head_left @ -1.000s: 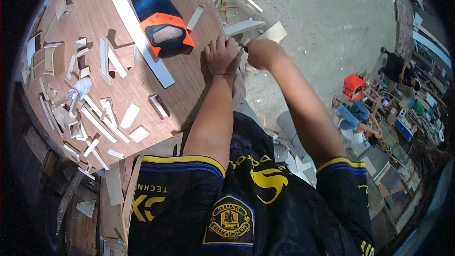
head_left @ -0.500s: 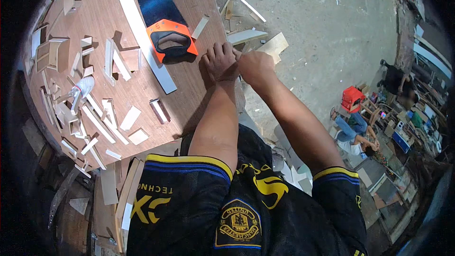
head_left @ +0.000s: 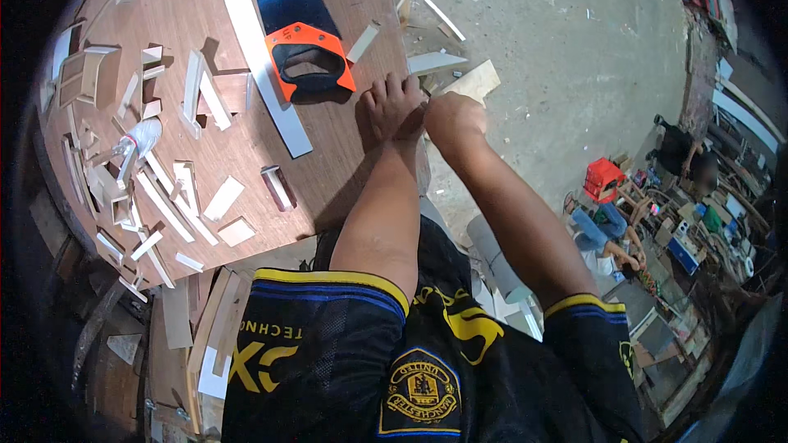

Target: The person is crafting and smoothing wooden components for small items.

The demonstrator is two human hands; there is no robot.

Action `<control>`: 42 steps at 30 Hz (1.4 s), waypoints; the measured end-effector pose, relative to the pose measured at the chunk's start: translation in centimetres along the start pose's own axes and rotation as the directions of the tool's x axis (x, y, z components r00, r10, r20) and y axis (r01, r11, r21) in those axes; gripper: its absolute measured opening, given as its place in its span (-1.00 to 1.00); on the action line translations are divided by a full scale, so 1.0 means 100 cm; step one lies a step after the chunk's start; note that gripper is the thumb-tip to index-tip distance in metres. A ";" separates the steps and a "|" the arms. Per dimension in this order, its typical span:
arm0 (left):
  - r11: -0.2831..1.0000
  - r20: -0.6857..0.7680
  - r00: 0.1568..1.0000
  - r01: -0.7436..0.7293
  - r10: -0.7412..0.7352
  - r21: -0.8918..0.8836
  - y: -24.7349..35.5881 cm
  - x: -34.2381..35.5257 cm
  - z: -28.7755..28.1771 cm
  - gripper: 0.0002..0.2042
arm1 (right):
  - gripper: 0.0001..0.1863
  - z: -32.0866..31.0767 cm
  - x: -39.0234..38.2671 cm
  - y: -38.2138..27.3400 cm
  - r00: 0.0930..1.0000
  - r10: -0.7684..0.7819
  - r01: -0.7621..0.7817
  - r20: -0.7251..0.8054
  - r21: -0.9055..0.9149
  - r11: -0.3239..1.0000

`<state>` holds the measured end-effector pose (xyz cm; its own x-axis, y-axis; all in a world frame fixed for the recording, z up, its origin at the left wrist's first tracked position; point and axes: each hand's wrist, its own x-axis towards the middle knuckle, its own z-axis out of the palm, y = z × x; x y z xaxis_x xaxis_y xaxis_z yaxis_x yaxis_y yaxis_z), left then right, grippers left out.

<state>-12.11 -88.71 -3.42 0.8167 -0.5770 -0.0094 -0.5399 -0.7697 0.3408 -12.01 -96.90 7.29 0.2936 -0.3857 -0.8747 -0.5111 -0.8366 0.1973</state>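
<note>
My left hand (head_left: 396, 107) rests palm down at the right edge of the wooden table, its fingers slightly bent and apart. Right beside it, just past that edge, my right hand (head_left: 454, 125) is closed in a fist. Whatever it grips is hidden; only a small dark bit shows between the two hands. A handsaw with an orange and black handle (head_left: 310, 61) lies just beyond my left hand, its dark blade pointing away. Left of the saw lies a long white strip (head_left: 261, 57). A short pale offcut (head_left: 364, 41) lies to the saw's right.
Many small wood pieces (head_left: 164, 189) and a whitish glove-like bundle (head_left: 144, 138) cover the table's left side. Offcuts, including a pale board (head_left: 476, 82), lie on the concrete floor. At the right are a red crate (head_left: 603, 179), other people and piled clutter.
The table and what lies on it have shifted slightly in view. Both hands stay together at the table edge, the right one still closed; it has moved slightly in the picture.
</note>
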 end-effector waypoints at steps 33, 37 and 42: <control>0.999 -0.085 0.996 -0.012 0.016 0.048 -0.014 -0.010 0.015 -0.92 | -0.74 -0.006 -0.024 0.016 0.989 -0.134 0.139 -0.064 0.071 0.988; 1.000 -0.122 0.992 -0.019 0.021 0.015 -0.011 -0.005 0.018 -0.93 | -0.75 0.020 0.002 0.008 0.985 0.007 0.020 -0.172 0.153 0.988; 0.998 -0.112 0.992 -0.057 0.061 0.039 -0.014 -0.002 0.021 -0.92 | -0.73 0.017 0.007 0.020 0.994 -0.018 0.037 -0.105 0.185 0.982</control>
<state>-11.98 -88.07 -5.84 0.8001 -0.5884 0.1166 -0.5927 -0.7458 0.3039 -14.22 -98.16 6.30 0.3856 -0.4096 -0.8268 -0.6407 -0.7636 0.0795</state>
